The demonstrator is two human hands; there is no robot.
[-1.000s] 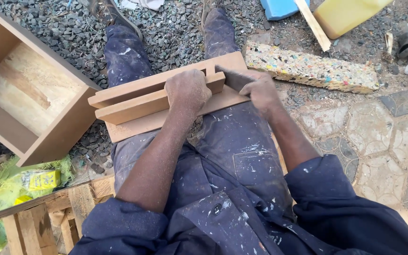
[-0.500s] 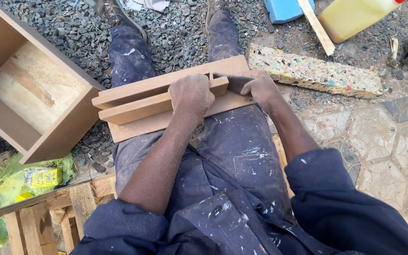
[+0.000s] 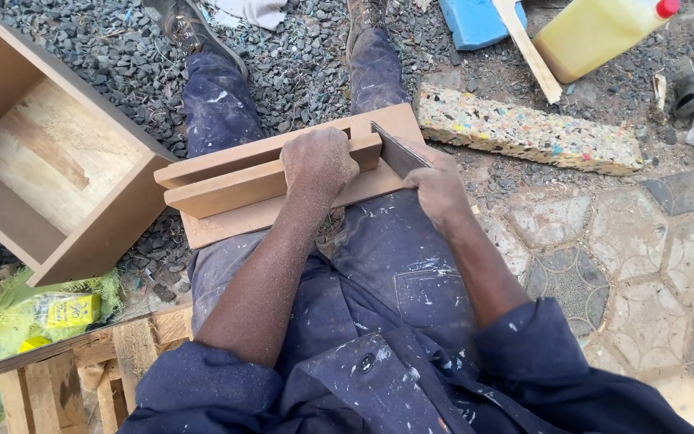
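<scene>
A stack of brown wooden boards (image 3: 234,181) lies across my lap, over blue paint-flecked trousers. My left hand (image 3: 319,165) presses down on the top board, fingers curled over its edge. My right hand (image 3: 437,186) grips a flat grey metal blade (image 3: 399,151) that rests edge-on against the right end of the boards. Both hands are dusted with sawdust.
An open wooden box (image 3: 50,153) sits on gravel at the left. A speckled foam block (image 3: 528,130) lies to the right, with a yellow jug (image 3: 596,32), a blue block (image 3: 475,20) and a thin wood strip (image 3: 528,48) beyond. Paving stones (image 3: 604,265) lie at right, green bags (image 3: 18,321) at lower left.
My right hand and the blade have shifted slightly along the right end of the boards. My left hand stays pressed on the top board.
</scene>
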